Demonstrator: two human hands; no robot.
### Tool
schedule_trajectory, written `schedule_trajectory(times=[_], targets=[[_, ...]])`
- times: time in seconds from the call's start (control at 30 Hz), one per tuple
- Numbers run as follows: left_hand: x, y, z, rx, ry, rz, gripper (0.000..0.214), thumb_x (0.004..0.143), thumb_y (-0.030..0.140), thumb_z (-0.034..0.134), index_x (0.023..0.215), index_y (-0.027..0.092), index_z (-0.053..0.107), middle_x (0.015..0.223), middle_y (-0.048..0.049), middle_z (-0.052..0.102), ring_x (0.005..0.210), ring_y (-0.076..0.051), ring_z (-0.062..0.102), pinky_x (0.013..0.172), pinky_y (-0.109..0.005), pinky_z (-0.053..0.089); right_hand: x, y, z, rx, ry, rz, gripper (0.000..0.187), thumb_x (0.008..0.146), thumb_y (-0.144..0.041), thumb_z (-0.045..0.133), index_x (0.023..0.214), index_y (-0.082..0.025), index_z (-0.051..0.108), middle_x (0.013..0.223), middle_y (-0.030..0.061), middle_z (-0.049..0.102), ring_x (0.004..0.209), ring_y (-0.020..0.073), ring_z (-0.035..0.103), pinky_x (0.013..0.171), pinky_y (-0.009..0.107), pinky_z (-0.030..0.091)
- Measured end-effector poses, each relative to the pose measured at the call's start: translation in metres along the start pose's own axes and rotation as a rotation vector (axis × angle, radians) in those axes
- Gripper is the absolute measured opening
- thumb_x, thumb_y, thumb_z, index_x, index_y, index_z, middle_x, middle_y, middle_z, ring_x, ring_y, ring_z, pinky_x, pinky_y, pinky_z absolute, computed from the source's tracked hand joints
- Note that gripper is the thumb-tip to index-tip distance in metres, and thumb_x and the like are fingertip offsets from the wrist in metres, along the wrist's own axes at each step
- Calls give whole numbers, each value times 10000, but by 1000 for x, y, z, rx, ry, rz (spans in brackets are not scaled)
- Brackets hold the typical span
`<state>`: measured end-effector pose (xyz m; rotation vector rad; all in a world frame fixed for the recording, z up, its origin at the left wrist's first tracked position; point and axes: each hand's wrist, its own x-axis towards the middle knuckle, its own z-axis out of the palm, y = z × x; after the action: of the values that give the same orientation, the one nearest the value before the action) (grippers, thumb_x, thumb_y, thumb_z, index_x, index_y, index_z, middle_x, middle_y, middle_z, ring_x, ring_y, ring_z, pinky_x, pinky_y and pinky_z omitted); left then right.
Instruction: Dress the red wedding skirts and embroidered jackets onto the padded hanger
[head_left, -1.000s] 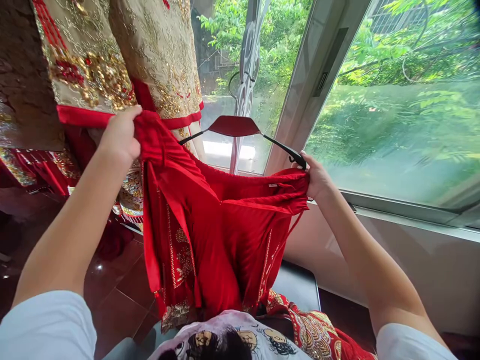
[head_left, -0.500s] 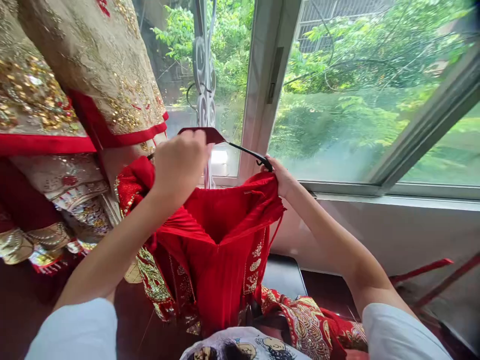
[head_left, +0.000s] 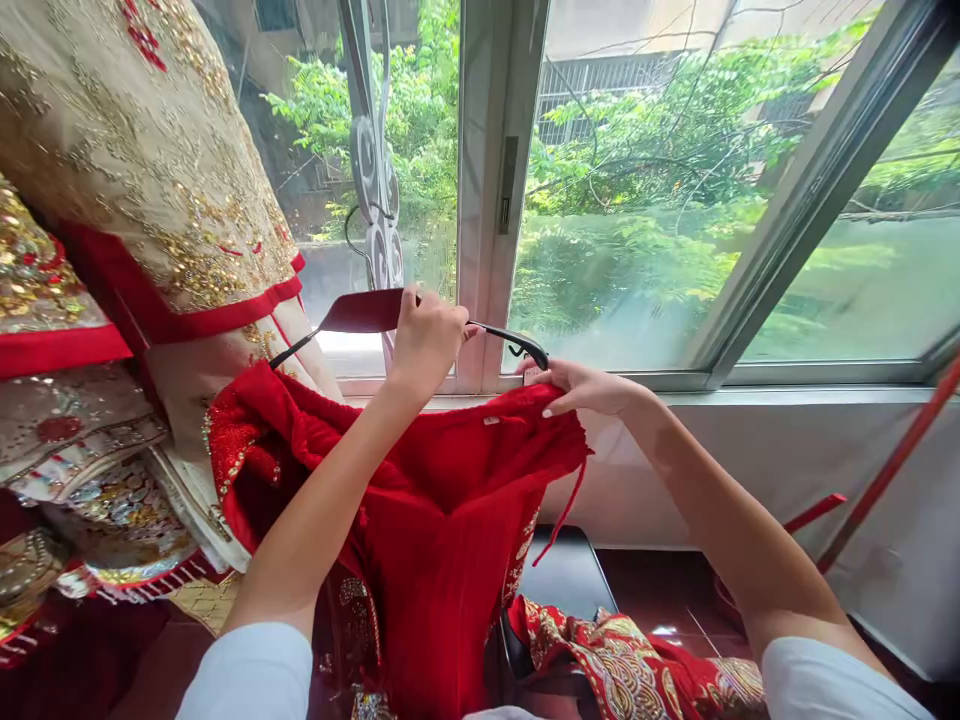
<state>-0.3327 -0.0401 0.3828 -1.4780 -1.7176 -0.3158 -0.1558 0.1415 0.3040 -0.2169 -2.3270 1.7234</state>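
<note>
A red dress [head_left: 442, 580] with gold embroidery hangs in front of me, its pleated bodice and neckline facing up. Over it is a clothes hanger [head_left: 364, 311] with a dark red flat middle and thin black arms. My left hand [head_left: 431, 340] is closed round the middle of this hanger. At the hanger's right end, my right hand [head_left: 589, 388] pinches the dress's upper edge, close to a small tag [head_left: 534, 376]. The hanger's left tip goes behind the dress's beaded left shoulder [head_left: 251, 440].
Cream and gold garments [head_left: 172, 190] with red hems hang at the left. A white scrolled metal stand [head_left: 375, 190] rises before the window [head_left: 637, 220]. Below, a black chair [head_left: 574, 570] stands beside red and gold embroidered cloth [head_left: 622, 660]. Red poles [head_left: 892, 480] lean at the right.
My left hand has slid right along the hanger, showing more of its dark red middle. My right hand has shifted from the hanger tip onto the dress edge. The view has turned slightly right.
</note>
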Motion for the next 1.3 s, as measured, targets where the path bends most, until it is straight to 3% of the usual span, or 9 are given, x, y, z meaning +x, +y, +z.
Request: schedule_trajectory(times=[0.23, 0.43, 0.57, 0.63, 0.73, 0.9, 1.0, 1.13, 1.3], targets=[[2, 3, 4, -54, 2, -26, 353, 956, 356, 454, 932, 126, 721, 864, -129, 714, 1001, -299, 602, 1055, -517, 291, 11, -14, -19, -135, 450, 84, 304, 537, -334, 845, 672, -144, 651, 561, 23, 635, 492, 121, 553, 438, 216, 397], [0, 2, 3, -12, -63, -35, 409, 980, 327, 373, 930, 127, 725, 849, -132, 711, 991, -290, 601, 1078, -510, 296, 36, -96, -14, -325, 915, -103, 89, 699, -136, 709, 639, -143, 643, 459, -23, 491, 416, 73, 377, 416, 237, 308], [1, 1, 4, -11, -61, -55, 384, 979, 306, 374, 920, 118, 704, 807, -126, 695, 961, -291, 615, 1072, -508, 308, 47, -144, 16, -654, 1054, -343, 134, 727, -93, 671, 625, -156, 611, 515, -23, 460, 528, 91, 410, 564, 278, 400], [1, 1, 2, -2, -58, -86, 359, 976, 300, 381, 1025, 89, 668, 824, -131, 687, 942, -280, 623, 1065, -488, 322, 42, -146, 45, -900, 1044, -412, 159, 734, -73, 627, 617, -172, 584, 562, -2, 493, 577, 117, 442, 622, 301, 418], [0, 1, 0, 1, -63, -112, 322, 962, 182, 359, 1127, 97, 623, 850, -118, 686, 916, -236, 628, 1066, -437, 326, 25, -114, 98, -1255, 913, -388, 169, 812, -90, 513, 693, -172, 601, 585, 36, 545, 543, 151, 464, 551, 306, 379], [-3, -3, 5, -8, -72, -69, 424, 879, -1, 307, 867, 166, 696, 710, -57, 658, 922, -198, 592, 1096, -411, 289, 6, -39, 148, -1447, 755, -418, 265, 923, -136, 409, 1034, -112, 649, 810, 127, 678, 666, 200, 604, 486, 283, 369], [-4, -6, 13, -27, -51, -76, 439, 851, -25, 307, 797, 165, 699, 671, -55, 641, 910, -201, 586, 1097, -422, 291, 8, -31, 127, -1173, 793, -520, 271, 948, -305, 441, 987, -173, 674, 897, 96, 709, 718, 185, 642, 611, 285, 468], [-5, -9, 17, -55, -21, -53, 488, 851, -28, 273, 801, 181, 710, 677, -67, 645, 940, -217, 586, 1097, -452, 297, 20, -40, 67, -709, 921, -503, 248, 874, -402, 544, 984, -234, 690, 985, 77, 711, 890, 204, 650, 806, 324, 501], [-5, -10, 15, -49, -17, -51, 466, 857, -8, 303, 834, 192, 724, 711, -75, 664, 964, -228, 592, 1097, -478, 311, 34, -22, 34, -197, 349, -292, 548, 776, -632, 594, 1147, -234, 657, 1063, 59, 709, 984, 221, 647, 799, 316, 524]])
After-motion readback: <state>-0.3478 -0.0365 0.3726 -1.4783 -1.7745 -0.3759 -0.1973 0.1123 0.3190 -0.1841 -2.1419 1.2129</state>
